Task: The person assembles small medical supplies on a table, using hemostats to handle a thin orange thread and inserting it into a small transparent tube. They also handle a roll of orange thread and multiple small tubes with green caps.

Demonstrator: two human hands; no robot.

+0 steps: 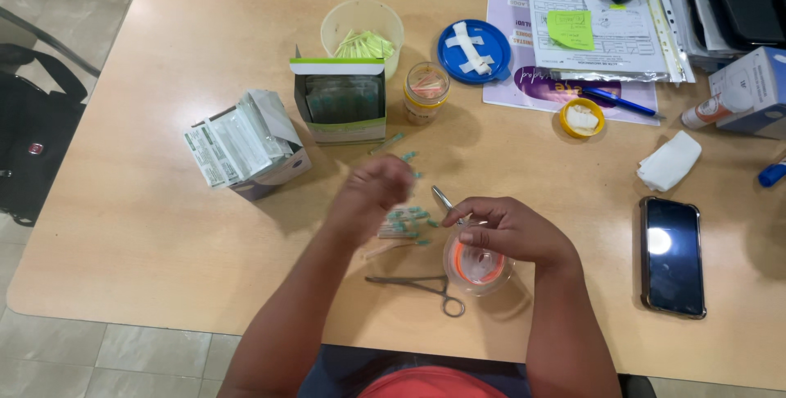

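Small clear glass jar with an orange rim (479,265) stands on the light wooden tabletop (164,226) near the front edge, just in front of the person. The right hand (508,230) rests over its mouth, fingers curled, and grips slim metal tweezers (443,198) whose tip points up and to the left. The left hand (372,193) hovers blurred above a small heap of thin capped needles with teal ends (407,222); its fingers look loosely curled, but I cannot tell whether they hold anything. Steel scissor-handled forceps (417,285) lie flat just left of the jar.

Further back stand an open white-and-green cardboard box (342,99), a torn white carton of packets (246,146), a pale yellow plastic cup holding yellow-green wrappers (363,33) and a second small glass jar with a yellow band (426,91). A round blue lid with white tape strips (473,51) and a small yellow lid (581,117) lie near printed papers (589,29). A black smartphone (672,255) lies to the right, a folded white gauze pad (670,160) beyond it.
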